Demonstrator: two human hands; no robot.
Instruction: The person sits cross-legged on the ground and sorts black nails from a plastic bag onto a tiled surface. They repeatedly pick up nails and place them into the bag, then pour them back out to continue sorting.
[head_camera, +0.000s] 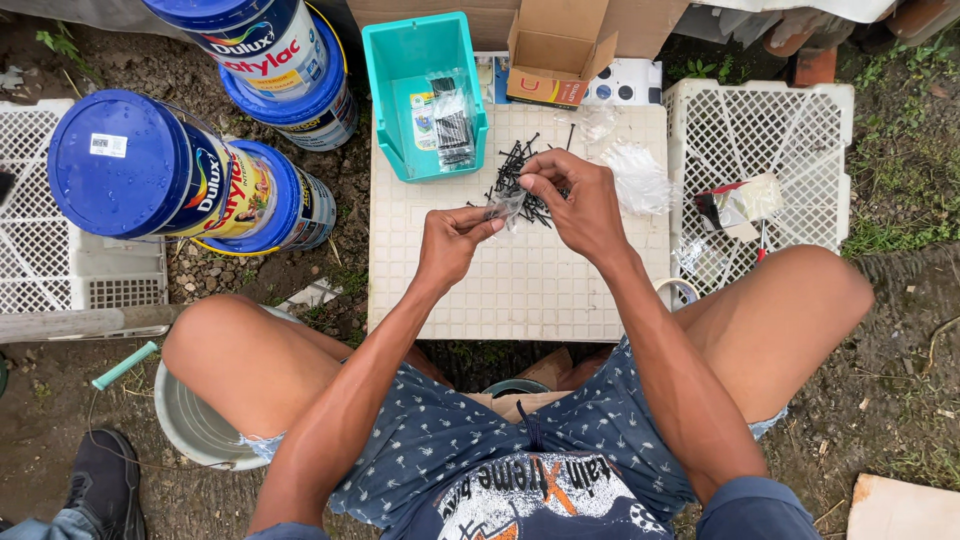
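Left hand pinches a small clear plastic bag in its grip above the white worktop. Right hand grips the bag's upper edge with fingertips. Black screws lie loose just behind, beside a teal bin.

Small clear plastic bag, crumpled, pinched open above the white tray. Loose black screws heaped just behind (some scattered).
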